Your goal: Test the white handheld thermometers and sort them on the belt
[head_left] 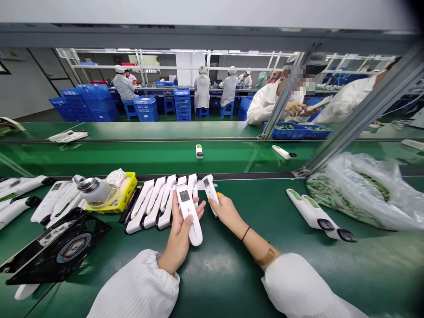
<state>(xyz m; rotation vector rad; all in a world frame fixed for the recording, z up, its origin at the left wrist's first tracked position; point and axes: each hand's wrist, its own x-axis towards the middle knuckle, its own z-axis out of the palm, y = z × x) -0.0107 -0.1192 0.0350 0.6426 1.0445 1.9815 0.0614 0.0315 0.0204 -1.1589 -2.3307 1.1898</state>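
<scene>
A white infrared thermometer (190, 215) lies across my left hand (179, 240), its grey display facing up with digits showing and my thumb on its handle. My right hand (229, 213) is closed around the lower part of a second white thermometer (210, 187), whose small screen points up and away from me. Something small and yellow shows at my right fingers; I cannot make out what it is. Just left of my hands, several white thermometers (153, 201) lie side by side in a slanted row on the green bench (228, 274).
A yellow basket (127, 196) with a metal-topped bottle stands left, by a black folder-like item (66, 251). Two thermometers (309, 210) and a clear bag (361, 190) of green parts lie right. Thermometers sit on the green belt (159, 154). Co-workers sit beyond, one behind a metal post (281, 104).
</scene>
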